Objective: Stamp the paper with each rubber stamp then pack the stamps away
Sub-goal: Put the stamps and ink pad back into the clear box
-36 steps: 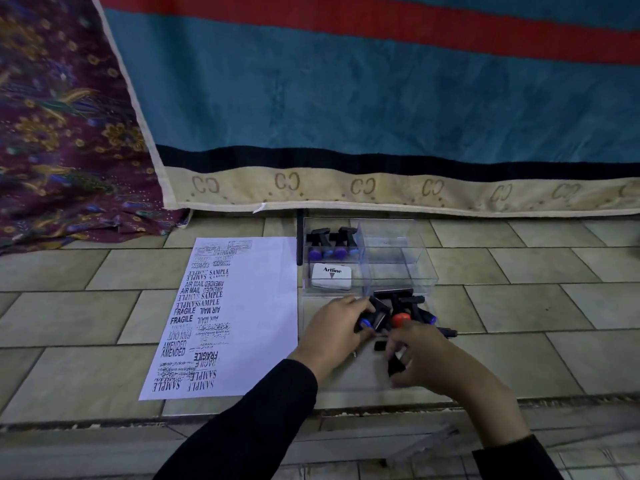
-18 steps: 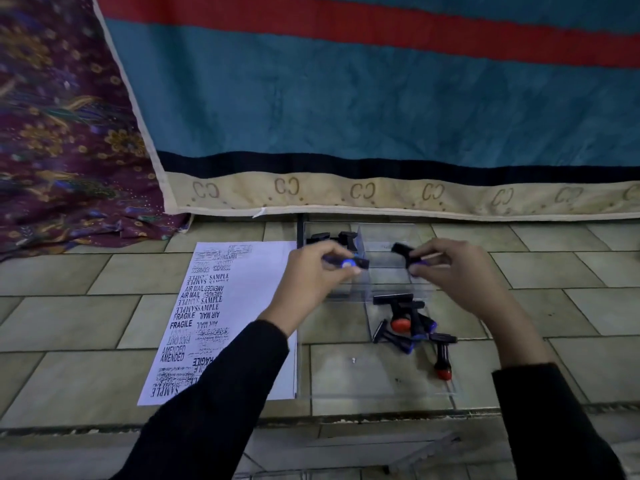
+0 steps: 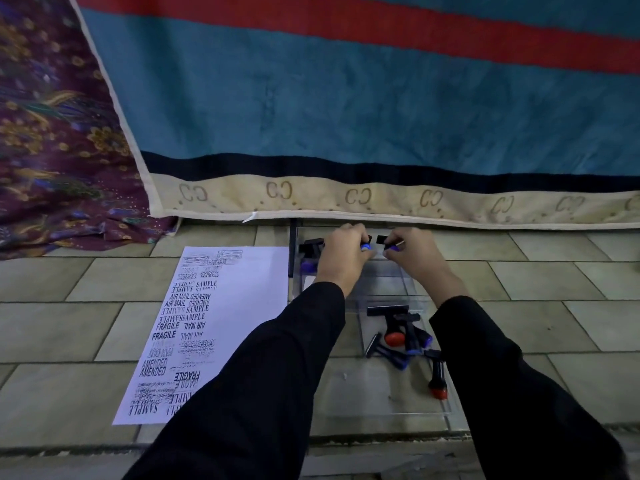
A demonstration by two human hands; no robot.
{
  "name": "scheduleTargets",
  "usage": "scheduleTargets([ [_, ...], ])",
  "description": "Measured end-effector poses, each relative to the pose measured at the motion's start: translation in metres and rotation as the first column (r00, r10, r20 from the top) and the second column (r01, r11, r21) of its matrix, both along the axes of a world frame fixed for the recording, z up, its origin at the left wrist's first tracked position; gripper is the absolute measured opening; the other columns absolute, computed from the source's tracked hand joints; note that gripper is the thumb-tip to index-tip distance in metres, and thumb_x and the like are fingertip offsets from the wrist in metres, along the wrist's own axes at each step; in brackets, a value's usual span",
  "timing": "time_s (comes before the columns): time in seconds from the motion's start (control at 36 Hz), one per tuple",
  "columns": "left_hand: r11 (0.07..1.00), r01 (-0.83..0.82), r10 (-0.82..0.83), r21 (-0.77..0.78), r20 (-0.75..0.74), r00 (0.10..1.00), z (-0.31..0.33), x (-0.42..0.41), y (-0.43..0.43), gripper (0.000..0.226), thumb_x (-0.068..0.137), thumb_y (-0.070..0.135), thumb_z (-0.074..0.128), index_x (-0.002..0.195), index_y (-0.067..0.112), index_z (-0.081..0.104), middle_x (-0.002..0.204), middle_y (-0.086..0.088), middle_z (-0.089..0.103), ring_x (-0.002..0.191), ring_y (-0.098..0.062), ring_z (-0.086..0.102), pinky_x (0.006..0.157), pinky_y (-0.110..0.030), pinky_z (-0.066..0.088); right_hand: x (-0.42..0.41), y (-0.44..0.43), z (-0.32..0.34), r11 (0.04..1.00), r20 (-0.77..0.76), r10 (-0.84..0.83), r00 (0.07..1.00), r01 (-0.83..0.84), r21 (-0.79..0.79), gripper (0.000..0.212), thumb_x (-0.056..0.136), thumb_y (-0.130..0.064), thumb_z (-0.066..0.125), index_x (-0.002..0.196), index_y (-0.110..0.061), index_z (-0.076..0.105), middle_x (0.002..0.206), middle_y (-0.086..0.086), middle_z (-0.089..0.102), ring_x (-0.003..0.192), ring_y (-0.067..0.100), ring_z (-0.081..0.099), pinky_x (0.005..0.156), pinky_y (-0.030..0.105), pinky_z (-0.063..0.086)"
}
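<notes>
Packing stage, by the look of it: the paper [image 3: 242, 306] is covered in prints. Over the clear box [image 3: 389, 280], the left hand [image 3: 341, 259] has its grip pinched on a blue-tipped stamp [image 3: 366, 245], and the right hand [image 3: 417, 259] on a second stamp [image 3: 387, 241]. Next call: seat both beside the stored stamps [image 3: 311, 249], then gather the loose stamps [image 3: 398, 337].

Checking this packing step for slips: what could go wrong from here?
The left hand and right hand hold a blue-tipped stamp and a second stamp close together over the clear box; they could collide or drop. The right sleeve lies beside the loose stamps and might scatter them.
</notes>
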State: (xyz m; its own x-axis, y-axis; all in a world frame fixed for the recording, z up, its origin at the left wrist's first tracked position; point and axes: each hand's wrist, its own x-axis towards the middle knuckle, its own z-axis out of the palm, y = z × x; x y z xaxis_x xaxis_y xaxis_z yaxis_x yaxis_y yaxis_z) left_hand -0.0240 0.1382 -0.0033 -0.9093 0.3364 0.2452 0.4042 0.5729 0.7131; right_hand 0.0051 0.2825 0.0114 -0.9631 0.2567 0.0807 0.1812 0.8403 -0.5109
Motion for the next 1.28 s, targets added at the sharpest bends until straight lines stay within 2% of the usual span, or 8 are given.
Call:
scheduleTargets([
  [0.28, 0.981, 0.027, -0.039, -0.190, -0.059, 0.998, 0.002, -0.003, 0.016, 0.016, 0.084, 0.012, 0.069, 0.096, 0.008, 0.059, 0.101, -0.009, 0.058, 0.088, -0.028, 0.058, 0.072, -0.039, 0.050, -0.014, 0.007, 0.000, 0.995, 0.092, 0.014, 0.996, -0.023, 0.102, 0.016, 0.079, -0.006, 0.071, 0.094, -0.002, 0.068, 0.096, 0.014, 0.068, 0.092, 0.026, 0.061, 0.077, 0.030, 0.047],
  [0.61, 0.851, 0.106, -0.163, -0.515, -0.066, 0.984, 0.003, 0.001, 0.020, 0.032, 0.099, 0.023, 0.045, 0.107, 0.000, 0.065, 0.106, -0.021, 0.064, 0.100, -0.037, 0.060, 0.075, -0.038, 0.044, -0.023, 0.015, -0.011, 0.990, 0.142, 0.026, 0.989, -0.046, 0.136, 0.012, 0.080, -0.012, 0.071, 0.089, -0.006, 0.068, 0.094, 0.014, 0.068, 0.089, 0.026, 0.060, 0.075, 0.030, 0.048],
  [0.75, 0.884, 0.106, -0.182, -0.456, -0.126, 0.975, -0.001, 0.004, 0.014, 0.032, 0.099, 0.025, 0.045, 0.098, 0.002, 0.066, 0.099, -0.018, 0.064, 0.095, -0.033, 0.060, 0.076, -0.037, 0.044, -0.020, 0.013, -0.011, 0.964, 0.176, 0.070, 0.982, -0.112, 0.243, 0.013, 0.091, -0.015, 0.055, 0.094, -0.006, 0.065, 0.098, 0.012, 0.068, 0.091, 0.026, 0.060, 0.071, 0.027, 0.039],
  [0.89, 0.937, 0.076, -0.160, -0.342, -0.225, 0.961, 0.000, 0.014, 0.004, 0.028, 0.097, 0.028, 0.047, 0.114, 0.011, 0.062, 0.114, -0.007, 0.062, 0.107, -0.025, 0.054, 0.088, -0.037, 0.043, -0.011, 0.008, -0.010, 0.902, 0.194, 0.126, 0.973, -0.194, 0.386, 0.026, 0.098, -0.014, 0.039, 0.108, -0.005, 0.061, 0.109, 0.011, 0.065, 0.099, 0.026, 0.060, 0.079, 0.029, 0.039],
  [0.97, 0.974, 0.101, -0.151, -0.201, -0.251, 0.956, 0.003, 0.032, -0.005, 0.027, 0.096, 0.027, 0.049, 0.116, 0.013, 0.060, 0.113, -0.004, 0.061, 0.106, -0.021, 0.052, 0.089, -0.036, 0.044, -0.008, 0.008, -0.011, 0.903, 0.190, 0.134, 0.973, -0.199, 0.381, 0.024, 0.097, -0.012, 0.041, 0.105, -0.001, 0.061, 0.108, 0.016, 0.064, 0.098, 0.028, 0.060, 0.078, 0.030, 0.039],
  [1.06, 0.983, 0.141, -0.165, -0.113, -0.236, 0.958, 0.003, 0.060, -0.017, 0.023, 0.095, 0.026, 0.050, 0.115, 0.017, 0.058, 0.102, 0.000, 0.061, 0.095, -0.016, 0.054, 0.078, -0.031, 0.045, -0.005, 0.009, -0.012, 0.942, 0.058, 0.135, 0.989, -0.146, 0.302, 0.019, 0.093, -0.007, 0.047, 0.099, 0.001, 0.063, 0.100, 0.020, 0.064, 0.091, 0.031, 0.059, 0.076, 0.033, 0.041],
  [1.14, 0.968, 0.180, -0.215, -0.174, -0.210, 0.954, -0.007, 0.089, -0.029, 0.019, 0.096, 0.031, 0.050, 0.111, 0.021, 0.054, 0.096, 0.001, 0.063, 0.084, -0.016, 0.059, 0.065, -0.027, 0.042, 0.011, 0.004, -0.010, 0.962, -0.072, 0.159, 0.985, -0.138, 0.234, 0.016, 0.089, -0.005, 0.054, 0.100, -0.001, 0.065, 0.099, 0.016, 0.063, 0.090, 0.029, 0.058, 0.077, 0.029, 0.044],
  [1.28, 0.908, 0.265, -0.322, -0.325, -0.135, 0.937, -0.030, 0.128, -0.039, 0.025, 0.093, 0.037, 0.051, 0.112, 0.020, 0.050, 0.102, -0.005, 0.064, 0.088, -0.025, 0.062, 0.065, -0.034, 0.043, 0.052, -0.012, -0.001, 0.967, -0.172, 0.194, 0.966, -0.159, 0.197, 0.016, 0.083, -0.006, 0.064, 0.099, -0.005, 0.067, 0.092, 0.010, 0.062, 0.077, 0.021, 0.059, 0.069, 0.020, 0.038],
])
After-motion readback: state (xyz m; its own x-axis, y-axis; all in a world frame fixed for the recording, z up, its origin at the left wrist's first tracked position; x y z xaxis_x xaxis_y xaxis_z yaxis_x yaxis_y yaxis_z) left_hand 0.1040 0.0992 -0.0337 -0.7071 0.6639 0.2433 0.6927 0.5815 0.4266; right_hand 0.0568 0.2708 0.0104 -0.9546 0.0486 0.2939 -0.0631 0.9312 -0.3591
